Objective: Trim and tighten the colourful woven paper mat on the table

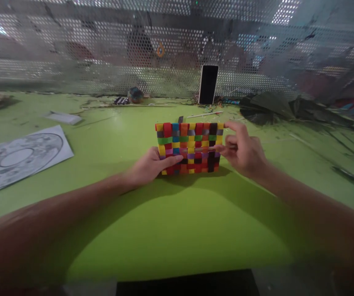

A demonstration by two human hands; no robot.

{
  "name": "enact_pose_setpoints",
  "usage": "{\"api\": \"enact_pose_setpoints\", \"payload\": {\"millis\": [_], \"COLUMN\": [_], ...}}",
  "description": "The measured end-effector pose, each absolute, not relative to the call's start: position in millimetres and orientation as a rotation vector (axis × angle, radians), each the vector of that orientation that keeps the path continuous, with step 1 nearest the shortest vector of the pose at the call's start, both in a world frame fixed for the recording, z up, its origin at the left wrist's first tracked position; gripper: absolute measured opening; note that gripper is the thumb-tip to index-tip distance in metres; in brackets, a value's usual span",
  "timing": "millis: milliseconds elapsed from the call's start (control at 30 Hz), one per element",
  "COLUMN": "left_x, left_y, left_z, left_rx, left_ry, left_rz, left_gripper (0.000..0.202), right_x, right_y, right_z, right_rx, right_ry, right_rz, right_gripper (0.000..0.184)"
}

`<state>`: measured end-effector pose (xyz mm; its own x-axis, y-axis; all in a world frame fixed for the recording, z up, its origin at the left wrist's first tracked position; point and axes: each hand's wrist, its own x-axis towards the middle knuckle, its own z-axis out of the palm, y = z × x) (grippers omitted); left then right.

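Note:
A flat panel woven from many-coloured strips (191,144) stands upright on its lower edge on the green table. My left hand (152,165) grips its lower left part, thumb across the front and the other fingers hidden behind. At the right edge, my right hand (241,148) is closed in a pinch, with its index finger touching the upper right corner. From that pinch a thin, pale stick-like piece (202,149) runs leftward across the front of the weave; its exact kind is unclear. A dark strip end (180,119) sticks up above the panel's top edge.
A phone (208,84) leans against the perforated metal sheet (103,53) at the back. Left lies a printed paper (23,158) beside a small white box (63,117). Dark leaf-like pieces (266,107) lie at the back right, with a pen-like object (353,178) nearer.

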<state>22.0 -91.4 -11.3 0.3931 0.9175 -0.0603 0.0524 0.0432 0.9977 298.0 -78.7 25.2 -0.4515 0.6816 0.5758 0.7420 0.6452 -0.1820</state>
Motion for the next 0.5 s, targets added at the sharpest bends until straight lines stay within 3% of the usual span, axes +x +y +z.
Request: {"api": "enact_pose_setpoints", "payload": {"millis": [233, 400, 500], "left_x": [25, 31, 33], "left_y": [-92, -92, -92], "left_z": [-9, -6, -5], "left_rx": [1.563, 1.644, 1.676], "left_ry": [1.026, 1.050, 1.044], "left_rz": [0.841, 0.890, 0.924], "left_gripper": [0.043, 0.040, 0.039], "right_x": [285, 273, 260], "right_y": [-80, -85, -85], "right_z": [21, 28, 36], "right_rx": [-1.258, -1.164, -1.188], "right_ry": [-2.140, -2.238, -2.273], "right_rz": [-0.010, -0.274, -0.182], "right_gripper": [0.065, 0.072, 0.076]}}
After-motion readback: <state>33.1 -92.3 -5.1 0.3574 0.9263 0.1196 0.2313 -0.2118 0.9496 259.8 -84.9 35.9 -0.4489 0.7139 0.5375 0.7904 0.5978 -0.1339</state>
